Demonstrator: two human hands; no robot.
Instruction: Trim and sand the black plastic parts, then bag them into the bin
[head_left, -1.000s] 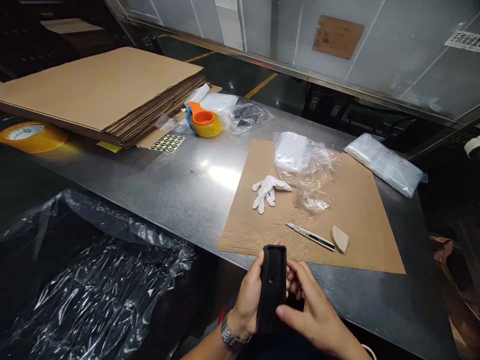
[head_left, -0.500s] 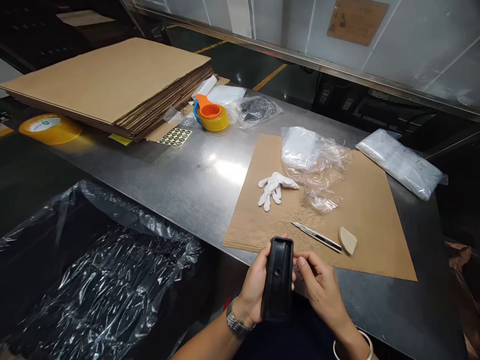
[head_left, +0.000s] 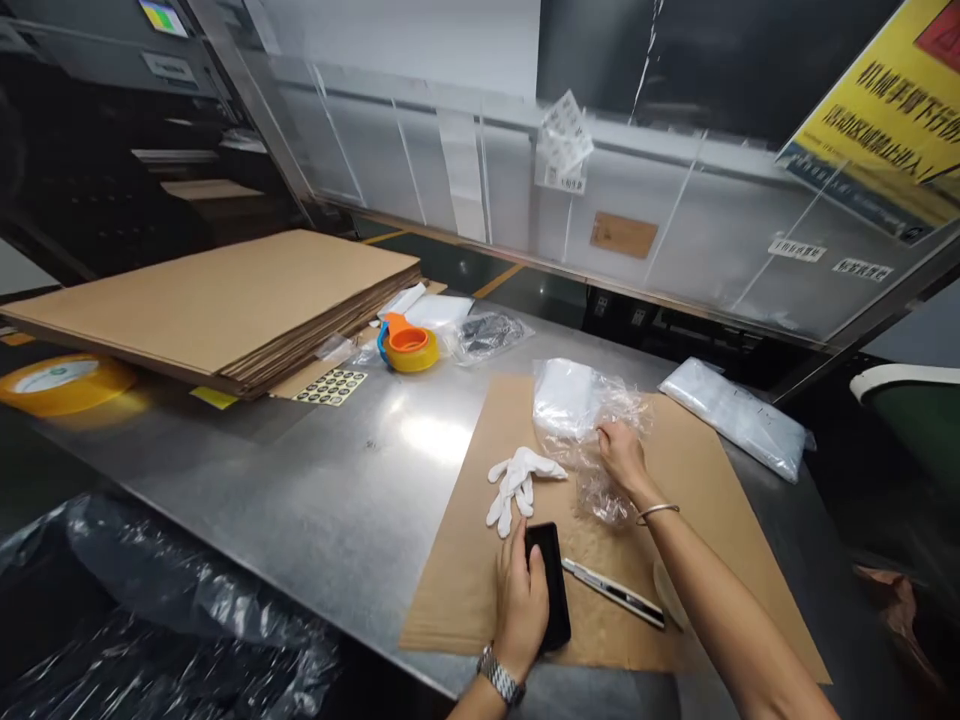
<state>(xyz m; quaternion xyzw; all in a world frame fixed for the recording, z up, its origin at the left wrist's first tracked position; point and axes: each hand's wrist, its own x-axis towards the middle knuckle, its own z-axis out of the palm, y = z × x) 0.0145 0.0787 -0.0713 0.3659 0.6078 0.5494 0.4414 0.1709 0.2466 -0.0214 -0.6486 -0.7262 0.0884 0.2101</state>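
Note:
My left hand (head_left: 520, 597) rests on a black oblong plastic part (head_left: 550, 583), pressing it flat onto the brown cardboard sheet (head_left: 705, 470) on the steel table. My right hand (head_left: 619, 451) reaches forward and its fingers close on a crumpled clear plastic bag (head_left: 581, 420) holding something white. A pair of white gloves (head_left: 517, 480) lies just left of that bag. A slim utility knife (head_left: 611, 590) lies on the cardboard right of the black part, partly under my right forearm.
A stack of cardboard sheets (head_left: 217, 300) fills the table's far left, with a yellow-orange tape dispenser (head_left: 407, 347), a sticker sheet (head_left: 330, 386) and a yellow tape roll (head_left: 56, 382) near it. Another clear bag (head_left: 735, 415) lies at far right. A black-lined bin (head_left: 150, 630) stands below left.
The black part went from both hands, held up near my body, down onto the cardboard under my left hand. My right hand let go and reached out to the clear bag. The view tilted up.

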